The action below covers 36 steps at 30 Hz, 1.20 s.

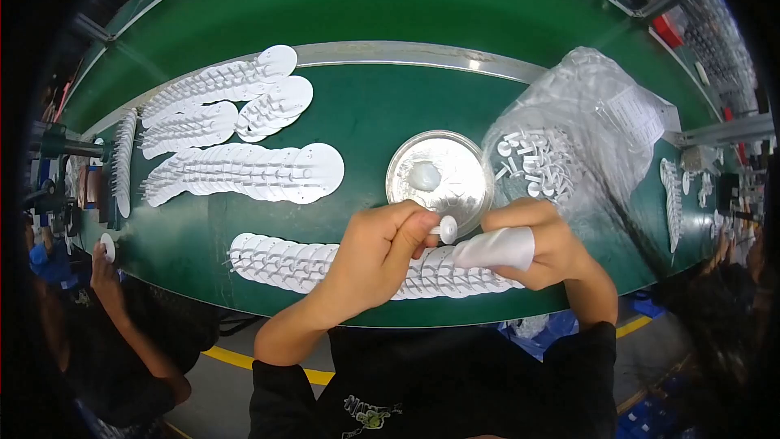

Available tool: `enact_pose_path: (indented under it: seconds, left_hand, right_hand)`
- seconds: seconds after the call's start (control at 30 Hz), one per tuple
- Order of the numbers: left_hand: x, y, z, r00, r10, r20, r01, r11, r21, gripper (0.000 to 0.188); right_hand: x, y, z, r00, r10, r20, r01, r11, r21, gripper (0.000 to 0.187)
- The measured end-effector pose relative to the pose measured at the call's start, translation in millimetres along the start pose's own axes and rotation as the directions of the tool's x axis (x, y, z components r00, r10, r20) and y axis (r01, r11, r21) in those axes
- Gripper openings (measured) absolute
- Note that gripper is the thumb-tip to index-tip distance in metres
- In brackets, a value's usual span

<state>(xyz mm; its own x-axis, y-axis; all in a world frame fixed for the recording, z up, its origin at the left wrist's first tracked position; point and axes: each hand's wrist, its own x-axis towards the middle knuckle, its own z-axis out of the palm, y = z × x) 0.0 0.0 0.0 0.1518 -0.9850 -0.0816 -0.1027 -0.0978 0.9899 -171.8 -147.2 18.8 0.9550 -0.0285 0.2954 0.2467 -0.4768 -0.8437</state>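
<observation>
Between the thumb and fingers of my left hand (378, 250) is a small white plastic part with a round cap (446, 229), its cap turned to the right. Close beside it, my right hand (546, 242) is closed, a white finger cover (500, 249) on one finger; whatever its fingertips hold is hidden. Beneath both hands runs a row of overlapping white discs with thin metal pins (284, 262), partly covered by them. Just beyond my hands stands a round metal dish (465, 158) with a whitish translucent lump (424, 176) in it.
A clear plastic bag (581, 81) of small white capped parts (536, 164) lies to the right of the dish. More overlapping disc rows (268, 172) fill the far left of the green table (357, 106). At the left, another person's hand (104, 268) holds a white disc.
</observation>
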Motion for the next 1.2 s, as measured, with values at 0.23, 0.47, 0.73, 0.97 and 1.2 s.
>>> enact_pose_path:
  seconds: [0.23,0.47,0.73,0.97,1.2]
  left_hand:
    - [-0.1,0.1,1.5,0.996,0.052,-0.075,-0.058,0.995,-0.079,0.022]
    - [3.3,-5.9,3.7,0.968,0.226,-0.114,-0.203,0.963,0.178,0.021]
    - [-0.9,-10.3,1.8,0.992,-0.101,-0.076,0.073,0.948,-0.311,0.025]
    - [0.1,-8.8,0.1,0.996,-0.01,-0.089,-0.007,0.982,-0.19,0.027]
    - [4.4,-5.5,1.9,0.965,0.189,-0.183,-0.172,0.98,0.102,0.02]
  right_hand:
    - [2.5,-2.8,9.8,0.964,0.09,-0.252,-0.102,0.994,-0.034,0.022]
    - [5.7,-3.1,12.3,0.973,-0.016,-0.229,-0.039,0.972,-0.23,0.033]
    - [1.9,4.7,7.0,0.976,-0.2,-0.081,0.124,0.83,-0.544,0.048]
    - [2.5,3.3,5.1,0.973,-0.168,-0.159,0.083,0.894,-0.44,0.047]
    - [1.7,1.6,2.8,0.984,-0.034,-0.175,-0.015,0.962,-0.272,0.034]
